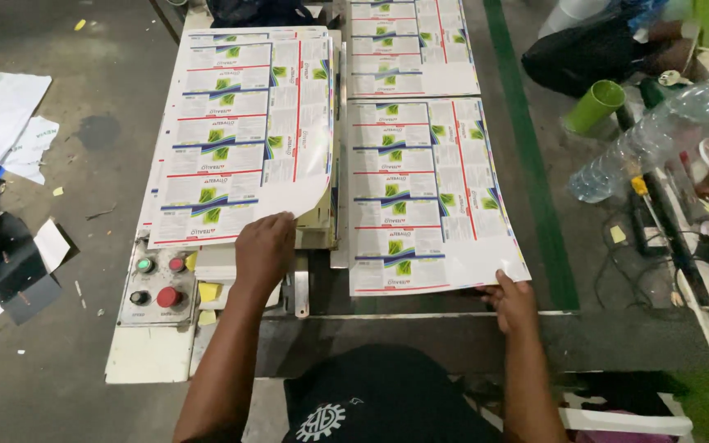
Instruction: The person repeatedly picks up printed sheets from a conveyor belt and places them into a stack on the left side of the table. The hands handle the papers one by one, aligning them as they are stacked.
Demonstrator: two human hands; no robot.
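Two large printed sheets with rows of green and blue labels lie side by side on a machine table (420,328). My left hand (263,250) presses on the near edge of the left printed sheet (240,139), which sits on a stack. At the near right corner of the right printed sheet (428,197), my right hand (509,302) pinches its edge. More printed sheets (412,45) lie farther back.
A control panel (157,283) with green and red buttons sits left of my left hand. A clear plastic bottle (658,135), a green cup (594,105) and cables lie at the right. Paper scraps (2,115) litter the floor at the left.
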